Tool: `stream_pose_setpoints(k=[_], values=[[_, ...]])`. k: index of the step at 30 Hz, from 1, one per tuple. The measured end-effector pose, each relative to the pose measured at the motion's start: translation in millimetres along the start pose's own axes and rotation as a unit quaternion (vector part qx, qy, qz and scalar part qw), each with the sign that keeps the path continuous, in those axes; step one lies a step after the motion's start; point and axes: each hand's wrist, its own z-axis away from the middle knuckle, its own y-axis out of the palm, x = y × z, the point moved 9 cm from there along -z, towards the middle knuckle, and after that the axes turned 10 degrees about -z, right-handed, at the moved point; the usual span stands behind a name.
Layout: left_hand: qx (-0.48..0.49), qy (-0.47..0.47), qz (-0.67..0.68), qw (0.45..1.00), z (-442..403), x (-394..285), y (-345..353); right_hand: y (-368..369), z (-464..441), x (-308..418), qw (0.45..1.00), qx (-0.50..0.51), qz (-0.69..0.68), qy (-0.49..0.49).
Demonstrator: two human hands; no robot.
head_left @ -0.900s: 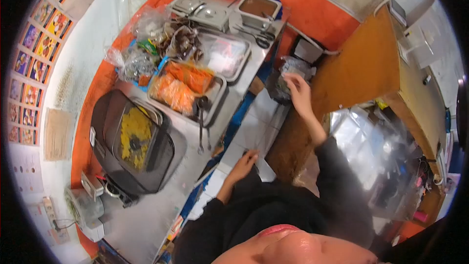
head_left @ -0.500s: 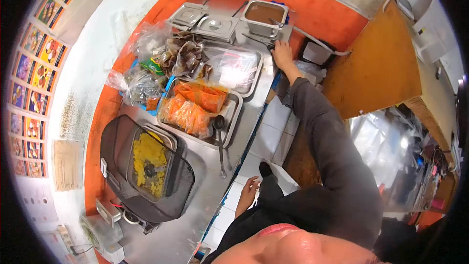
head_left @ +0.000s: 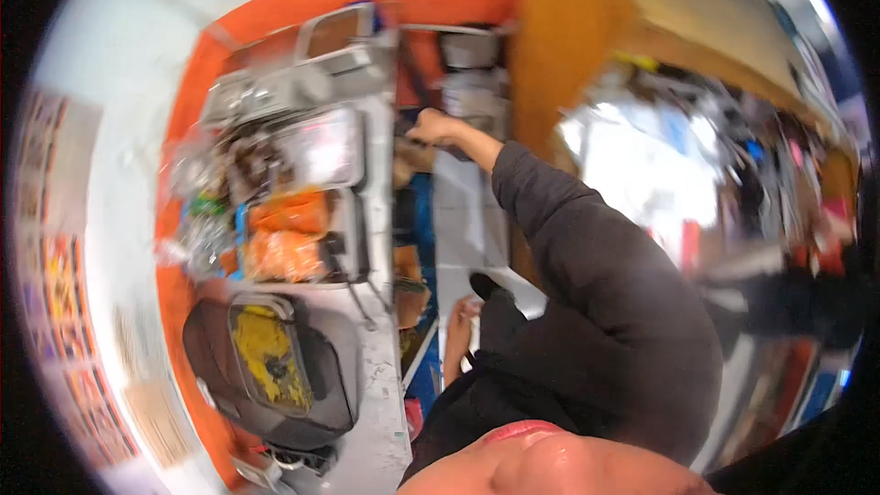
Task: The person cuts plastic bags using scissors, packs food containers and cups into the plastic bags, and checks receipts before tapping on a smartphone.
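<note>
My right hand (head_left: 429, 126), 12 o'clock: curled; can't tell contents.
Left hand (head_left: 459, 325), 6 o'clock: loosely parted.
Tray (head_left: 362, 144), 10 o'clock: likely stiff; grip rim.

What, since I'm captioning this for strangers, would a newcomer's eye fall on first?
Probably the bright orange packages in a tray on the metal counter. Lower in the view, yellow food stands out against a dark cover. The right hand, at the end of an outstretched arm, shows just past the counter's edge.

Our bare right hand (head_left: 433, 126) (blurred) is at twelve o'clock; we see orange, plastic-wrapped bundles (head_left: 286, 252) at nine.
</note>
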Motion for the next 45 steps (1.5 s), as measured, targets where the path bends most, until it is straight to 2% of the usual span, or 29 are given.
stream_pose_setpoints(k=[1, 2, 3, 4, 5, 6, 7, 9, 10, 11, 12, 13, 14, 15, 16, 18, 19, 20, 21, 23, 24, 27, 28, 32, 37, 40, 42, 45], values=[[0.017, -0.035, -0.04, 0.998, 3.8, -8.0, 5.2, 22.5, 37.5, -40.5, 0.959, 0.049, -0.275, 0.034], [0.027, -0.059, -0.081, 0.995, 4.4, -35.1, 9.7, 34.6, 82.0, -62.5, 0.93, 0.14, -0.339, 0.007], [0.045, -0.046, -0.08, 0.995, -2.3, -35.1, 13.8, 35.1, 144.1, -62.9, 0.9, 0.149, -0.408, 0.027], [0.058, -0.032, -0.078, 0.995, -9.9, -34.9, 17.5, 44.8, 168.8, -106.8, 0.923, 0.164, -0.349, 0.0], [0.058, -0.006, -0.081, 0.995, -17.5, -46.7, 23.7, 18.9, 234.8, -89.2, 0.937, 0.148, -0.316, 0.002], [0.051, 0.008, -0.106, 0.993, -23.8, -68.0, 32.7, 13.7, 269.2, -105.8, 0.906, 0.159, -0.392, -0.027], [0.046, 0.058, -0.144, 0.987, -29.9, -89.7, 46.5, -3.0, 310.3, -128.2, 0.891, 0.12, -0.438, 0.013], [0.037, 0.116, -0.201, 0.972, -41.2, -118.1, 77.3, -52.1, 372.8, -162.6, 0.928, 0.027, -0.372, -0.003], [0.032, 0.129, -0.219, 0.967, -49.3, -132.0, 97.2, -75.1, 397.1, -185.0, 0.926, -0.021, -0.377, -0.024], [0.048, 0.149, -0.2, 0.967, -47.5, -162.4, 126.3, -106.8, 424.4, -197.3, 0.947, -0.083, -0.308, -0.035], [0.062, 0.169, -0.183, 0.966, -46.6, -189.7, 157.4, -125.4, 444.2, -213.9, 0.928, -0.113, -0.353, -0.037], [0.088, 0.184, -0.145, 0.968, -53.0, -194.4, 191.0, -143.0, 464.4, -213.4, 0.917, -0.125, -0.378, 0.01], [0.112, 0.195, -0.108, 0.968, -58.0, -195.3, 222.6, -159.1, 481.7, -224.0, 0.907, -0.156, -0.39, 0.017], [0.095, 0.23, -0.169, 0.954, -65.8, -197.2, 250.5, -172.4, 494.7, -231.7, 0.921, -0.169, -0.352, 0.01], [0.077, 0.265, -0.228, 0.934, -72.6, -201.4, 277.8, -184.2, 504.7, -238.3, 0.933, -0.18, -0.311, 0.0], [-0.033, 0.304, -0.36, 0.881, -76.3, -220.5, 313.4, -195.1, 517.1, -255.1, 0.936, -0.18, -0.302, 0.028], [-0.04, 0.302, -0.361, 0.882, -77.3, -226.5, 328.7, -202.7, 520.4, -266.4, 0.937, -0.189, -0.289, 0.053], [-0.065, 0.234, -0.412, 0.878, -82.8, -223.4, 337.2, -208.4, 521.5, -273.4, 0.939, -0.183, -0.288, 0.05], [-0.089, 0.162, -0.46, 0.869, -87.3, -218.5, 339.7, -204.9, 519.3, -280.2, 0.951, -0.129, -0.274, 0.065], [-0.086, 0.15, -0.466, 0.868, -91.8, -220.3, 346.2, -200.5, 515.9, -288.6, 0.961, -0.039, -0.256, 0.094], [-0.079, 0.14, -0.474, 0.866, -93.5, -217.4, 347.8, -204.5, 513.0, -287.8, 0.962, -0.029, -0.253, 0.094], [-0.065, 0.119, -0.467, 0.874, -99.0, -209.9, 346.9, -195.2, 496.4, -300.3, 0.96, 0.092, -0.222, 0.144], [-0.073, 0.11, -0.465, 0.875, -96.9, -208.2, 345.8, -199.5, 492.4, -305.2, 0.96, 0.102, -0.219, 0.142], [-0.121, 0.084, -0.442, 0.885, -85.9, -207.3, 345.4, -201.5, 495.8, -313.1, 0.903, 0.276, -0.227, 0.238], [-0.138, 0.057, -0.409, 0.9, -79.3, -202.3, 341.8, -222.0, 482.0, -321.4, 0.874, 0.327, -0.205, 0.296], [-0.127, 0.089, -0.345, 0.926, -92.1, -182.4, 340.6, -219.9, 472.5, -322.4, 0.847, 0.373, -0.213, 0.313], [-0.147, 0.114, -0.188, 0.964, -88.7, -174.2, 337.2, -219.4, 467.1, -320.0, 0.834, 0.389, -0.223, 0.322], [-0.181, 0.135, -0.143, 0.964, -85.1, -172.9, 335.8, -215.1, 463.1, -316.1, 0.821, 0.397, -0.277, 0.303]])
